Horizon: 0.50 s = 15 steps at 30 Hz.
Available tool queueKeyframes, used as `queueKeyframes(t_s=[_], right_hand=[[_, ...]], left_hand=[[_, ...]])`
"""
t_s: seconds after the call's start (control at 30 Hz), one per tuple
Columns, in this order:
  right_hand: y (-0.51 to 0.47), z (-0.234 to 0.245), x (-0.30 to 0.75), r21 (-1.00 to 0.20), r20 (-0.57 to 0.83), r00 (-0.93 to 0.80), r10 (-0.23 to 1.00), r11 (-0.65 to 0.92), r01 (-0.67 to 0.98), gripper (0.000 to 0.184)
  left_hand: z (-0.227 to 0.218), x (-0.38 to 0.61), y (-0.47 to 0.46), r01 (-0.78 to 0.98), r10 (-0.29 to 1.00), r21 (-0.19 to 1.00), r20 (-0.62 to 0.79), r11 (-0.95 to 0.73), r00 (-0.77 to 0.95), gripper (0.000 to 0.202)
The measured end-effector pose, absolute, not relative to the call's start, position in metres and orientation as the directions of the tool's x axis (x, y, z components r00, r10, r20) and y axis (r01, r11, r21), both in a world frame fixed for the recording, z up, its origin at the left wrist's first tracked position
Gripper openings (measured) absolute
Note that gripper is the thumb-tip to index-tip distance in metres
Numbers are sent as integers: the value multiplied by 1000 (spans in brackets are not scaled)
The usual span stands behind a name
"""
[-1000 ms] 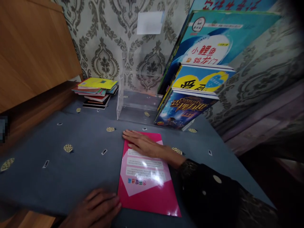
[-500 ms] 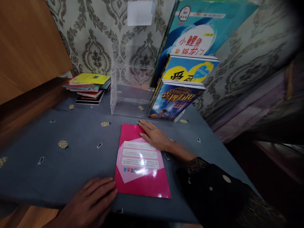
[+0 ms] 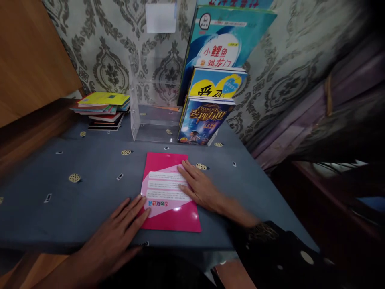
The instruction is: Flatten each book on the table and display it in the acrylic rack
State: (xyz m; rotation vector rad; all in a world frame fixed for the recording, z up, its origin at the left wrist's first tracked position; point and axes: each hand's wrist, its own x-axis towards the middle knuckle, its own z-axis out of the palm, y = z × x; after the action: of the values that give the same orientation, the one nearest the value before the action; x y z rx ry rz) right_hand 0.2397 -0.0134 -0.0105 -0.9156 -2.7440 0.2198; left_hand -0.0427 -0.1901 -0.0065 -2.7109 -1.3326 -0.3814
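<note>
A glossy pink book [image 3: 174, 220] with white text boxes lies flat on the dark grey-blue tablecloth, its print upside down to me. My left hand [image 3: 128, 220] rests with fingers stretched out, the fingertips on the book's left edge. On the opposite side, my right hand [image 3: 200, 186] lies flat with fingers apart over the book's upper right edge. Neither hand grips anything.
Behind the book stands a clear acrylic rack [image 3: 134, 100], its right side filled with upright books, a dark blue book [image 3: 204, 120] in front. A stack of thin books [image 3: 104, 108] sits at the back left. Patterned wallpaper [image 3: 111, 64] covers the wall.
My left hand has moved up along the book's left edge, onto its cover. My right hand has slid down from the top corner along the right edge. The view has shifted slightly.
</note>
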Motion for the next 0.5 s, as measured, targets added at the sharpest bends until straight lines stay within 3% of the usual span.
queueKeyframes(t_s=[0.2,0.37,0.5], right_hand=[[-64,-7,254,-255,184,-787,589,802,541,64],[-107,7,279,-397,184,-821,541,805,441,79],[-126,21,303,-568,156,-799,581,715,409,56]], left_hand=[[1,-47,-207,729,680,-20,343,-684,648,54],[11,-51,-225,683,661,53,320,-728,679,53],[20,-51,-229,733,711,137,412,-666,569,47]])
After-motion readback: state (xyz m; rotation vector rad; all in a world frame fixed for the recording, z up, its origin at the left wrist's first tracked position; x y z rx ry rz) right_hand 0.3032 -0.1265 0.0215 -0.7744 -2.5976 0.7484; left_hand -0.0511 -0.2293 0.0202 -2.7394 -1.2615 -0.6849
